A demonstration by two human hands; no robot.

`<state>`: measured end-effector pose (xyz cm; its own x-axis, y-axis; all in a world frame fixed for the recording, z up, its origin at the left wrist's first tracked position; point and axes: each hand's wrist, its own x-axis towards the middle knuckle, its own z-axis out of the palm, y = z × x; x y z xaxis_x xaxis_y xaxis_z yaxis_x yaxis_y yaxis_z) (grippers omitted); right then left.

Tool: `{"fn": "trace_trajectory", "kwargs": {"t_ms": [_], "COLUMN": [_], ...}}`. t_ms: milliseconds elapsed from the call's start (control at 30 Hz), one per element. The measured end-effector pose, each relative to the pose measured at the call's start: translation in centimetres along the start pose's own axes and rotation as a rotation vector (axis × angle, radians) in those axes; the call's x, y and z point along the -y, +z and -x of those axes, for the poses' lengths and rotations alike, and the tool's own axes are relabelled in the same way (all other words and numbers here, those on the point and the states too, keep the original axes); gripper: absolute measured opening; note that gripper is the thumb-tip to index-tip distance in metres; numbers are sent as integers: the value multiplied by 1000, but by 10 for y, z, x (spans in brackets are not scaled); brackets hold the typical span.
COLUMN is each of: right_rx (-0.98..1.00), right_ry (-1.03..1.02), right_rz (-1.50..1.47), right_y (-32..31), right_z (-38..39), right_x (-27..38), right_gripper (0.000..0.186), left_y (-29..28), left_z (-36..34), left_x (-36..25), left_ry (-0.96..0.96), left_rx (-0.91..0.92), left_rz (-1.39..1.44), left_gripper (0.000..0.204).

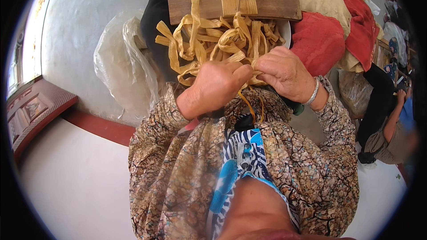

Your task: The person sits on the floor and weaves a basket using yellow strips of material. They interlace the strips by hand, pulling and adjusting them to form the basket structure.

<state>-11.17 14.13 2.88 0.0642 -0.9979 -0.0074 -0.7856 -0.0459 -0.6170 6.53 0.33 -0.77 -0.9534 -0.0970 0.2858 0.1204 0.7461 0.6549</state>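
A heap of long, flat, yellow-tan strips (222, 40) lies tangled in front of me; their material I cannot tell. At the near edge of the heap, my left hand (218, 82) is closed, fingers curled, on a strip. Close beside it on the right, my right hand (284, 71) pinches a strip between thumb and fingers. The fingertips of both hands nearly meet, and the part of the strip inside them is hidden. Thin yellowish ends (249, 106) hang below the hands, over my lap.
Behind the heap stands a wooden board (191, 0) with a paler upright piece and a thin metal rod. A white basin rim (287, 31) shows at right. Red and beige cloth bundles (320, 40) lie further right, a clear plastic bag (120, 53) left. Another person (391, 133) sits at far right.
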Motion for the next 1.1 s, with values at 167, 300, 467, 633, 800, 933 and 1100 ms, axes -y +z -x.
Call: {"fn": "trace_trajectory", "kwargs": {"t_ms": [167,300,467,633,800,933,1100], "right_rx": [-120,-170,-109,-156,15,-154,-637], "right_ry": [663,559,609,246,257,279,279], "right_rz": [-1264,-1273,-1235,-470,-404,-552,-570], "right_y": [10,9,4,9,-2,9,25], "right_z": [1,6,10,-2,5,-2,-18], "right_x": [10,-12,-10,-18,-19,-15,-23], "right_gripper": [13,11,12,10,11,14,30], "left_y": [0,-1,2,7,15,21,17], "left_z": [-10,-12,-5,-13,-2,2,5], "left_x": [0,2,1,7,14,0,20], "left_ry": [4,-61,-204,-243,-113,-260,-769], "left_rx": [-93,-19,22,-18,64,47,-227], "left_rz": [-3,71,219,158,131,210,1498], "left_gripper": [14,11,11,12,7,15,26]}}
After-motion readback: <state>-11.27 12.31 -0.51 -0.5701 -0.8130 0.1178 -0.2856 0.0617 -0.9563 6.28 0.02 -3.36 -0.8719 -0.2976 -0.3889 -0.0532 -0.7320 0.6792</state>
